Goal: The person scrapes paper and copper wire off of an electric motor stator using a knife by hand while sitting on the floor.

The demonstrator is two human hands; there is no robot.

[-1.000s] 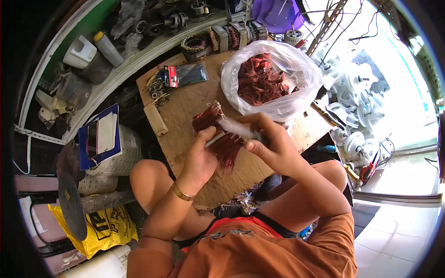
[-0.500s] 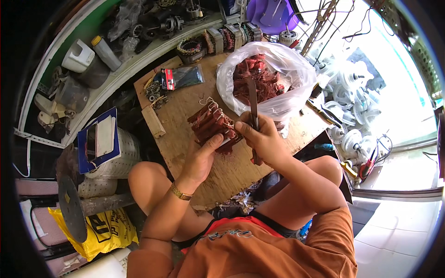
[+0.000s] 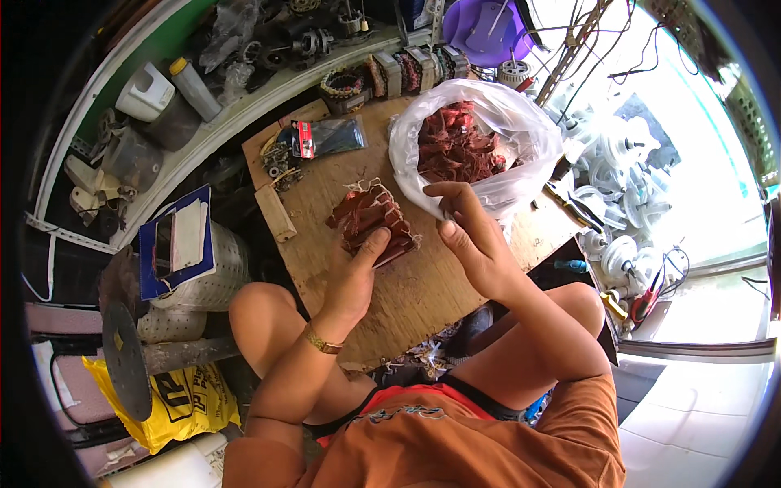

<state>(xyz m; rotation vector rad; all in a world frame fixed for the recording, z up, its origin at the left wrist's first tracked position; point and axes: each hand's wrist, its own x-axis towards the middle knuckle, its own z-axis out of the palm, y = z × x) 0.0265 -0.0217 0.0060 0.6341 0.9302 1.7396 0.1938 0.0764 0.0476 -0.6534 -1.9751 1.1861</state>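
Note:
My left hand is closed around a reddish-brown bundle over the middle of the wooden board. Pale cord runs along the bundle's edges, and my thumb presses on its near side. What the bundle is made of, I cannot make out. To its right my right hand is lifted near the white plastic bag, with its thumb and fingers apart and nothing visible between them. Dark red, ragged scraps fill the open white plastic bag behind that hand. The dark flat blade seen earlier does not show now.
The wooden board carries a wood block, a packet with a red label and small metal parts. Wound motor stators line its far edge. Pliers and clear plastic parts are at right.
The dark blade has gone from my right hand, whose fingers have spread and moved slightly right, away from the bundle. My left hand keeps the bundle, which has turned a little.

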